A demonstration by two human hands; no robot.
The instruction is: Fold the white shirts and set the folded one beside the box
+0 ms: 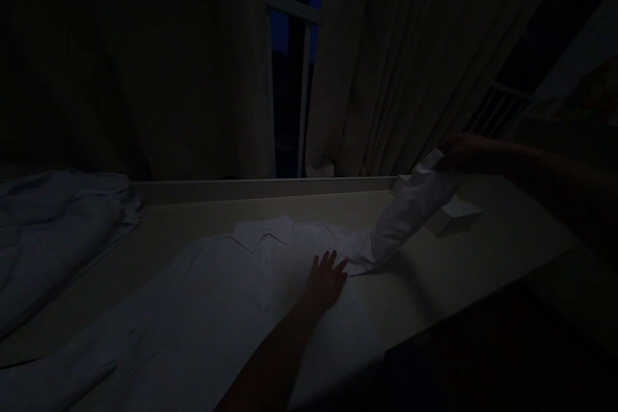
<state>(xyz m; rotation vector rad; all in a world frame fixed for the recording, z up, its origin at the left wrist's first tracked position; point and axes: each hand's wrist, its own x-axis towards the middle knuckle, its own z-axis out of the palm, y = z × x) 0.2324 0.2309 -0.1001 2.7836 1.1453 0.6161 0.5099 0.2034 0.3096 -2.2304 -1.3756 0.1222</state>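
A white collared shirt (226,309) lies front side up on the pale table, its buttoned front and collar showing in dim light. My left hand (326,280) rests flat on the shirt near the shoulder, fingers spread. Off to the right, my right hand (461,151) grips the cuff end of one sleeve (408,206) and holds it raised above the table. The sleeve slants up from the shoulder to that hand. The other sleeve stretches toward the lower left.
A heap of light-coloured clothing (58,225) lies at the table's left. Behind the raised sleeve stands a small white box (454,215). A low ledge (261,190) runs along the back, with curtains (376,64) and a dark window (290,77) beyond. The table's front edge (483,302) is at the right.
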